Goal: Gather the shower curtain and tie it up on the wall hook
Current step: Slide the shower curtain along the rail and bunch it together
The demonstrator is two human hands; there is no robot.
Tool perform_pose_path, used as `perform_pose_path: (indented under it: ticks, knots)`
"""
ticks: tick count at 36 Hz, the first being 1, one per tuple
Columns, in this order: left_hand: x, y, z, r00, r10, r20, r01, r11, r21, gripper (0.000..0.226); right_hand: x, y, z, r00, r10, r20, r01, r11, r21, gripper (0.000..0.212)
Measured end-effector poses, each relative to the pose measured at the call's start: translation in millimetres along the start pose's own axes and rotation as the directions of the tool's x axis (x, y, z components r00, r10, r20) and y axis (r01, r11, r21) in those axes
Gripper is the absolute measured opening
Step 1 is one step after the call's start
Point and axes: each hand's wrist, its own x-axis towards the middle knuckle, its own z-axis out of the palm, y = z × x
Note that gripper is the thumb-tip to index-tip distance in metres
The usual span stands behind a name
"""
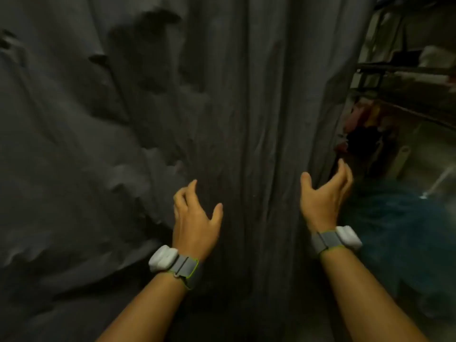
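- The shower curtain [234, 95] is the biggest thing in view: dark grey fabric that hangs in long vertical folds and fills the middle of the picture from top to bottom. Its right edge runs down just beside the right hand.
- A grey rumpled surface [61, 144] covers the whole left side, full of dents and ridges. Whether it is more curtain or a wall cannot be told in the dim light.
- To the right of the curtain's edge a dim room shows. Dark shelves [404, 70] cross the upper right, with a pale thing on them too blurred to name.
- A blue-green mass [394, 230] lies low on the right, behind the right wrist, too blurred to name.
- Below the shelves sits a cluster of reddish and pink items [362, 124], blurred, close to the curtain's edge.
- The left hand [195, 218] is in front of the curtain's folds, fingers spread and gently bent, thumb out to the side. It grips nothing; whether the fingertips touch the fabric cannot be told.
- The right hand [323, 193] is at the curtain's right edge, thumb in front of the fabric and fingers bent loosely towards that edge. It is not closed round the cloth.
- Each wrist wears a grey strap with a white device: left wristband [172, 262], right wristband [338, 239].
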Motion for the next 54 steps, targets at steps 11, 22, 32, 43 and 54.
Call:
perform_pose_path:
  ticks: [11, 22, 32, 43, 54]
  knots:
    - [48.2, 52.3, 80.5, 0.97, 0.081, -0.23, -0.128, 0.972, -0.196, 0.063, 16.9, 7.7, 66.8, 0.425, -0.108, 0.899, -0.116, 0.978, 0.172, 0.036]
    - [82.1, 54.6, 55.4, 0.866, 0.034, -0.499, -0.089, 0.992, -0.087, 0.075, 90.5, -20.0, 56.5, 0.824, -0.173, 0.539, -0.261, 0.729, 0.632, 0.066]
    - [124.3, 140.4, 37.5, 0.856, 0.243, -0.456, -0.274, 0.962, -0.002, 0.073, 133.7, -84.2, 36.8, 0.878, -0.359, 0.317, 0.119, 0.805, 0.581, 0.073]
    - [147.9, 164.2, 38.8, 0.814, 0.08, -0.575, -0.171, 0.979, -0.107, 0.076, 142.4, -117.4, 40.6, 0.582, -0.246, 0.775, -0.494, 0.65, 0.577, 0.031]
    - [143.6, 146.9, 7.2, 0.936, 0.074, -0.346, -0.199, 0.918, -0.342, 0.083, 123.1, -123.9, 45.7, 0.427, -0.357, 0.831, -0.622, 0.551, 0.556, 0.033]
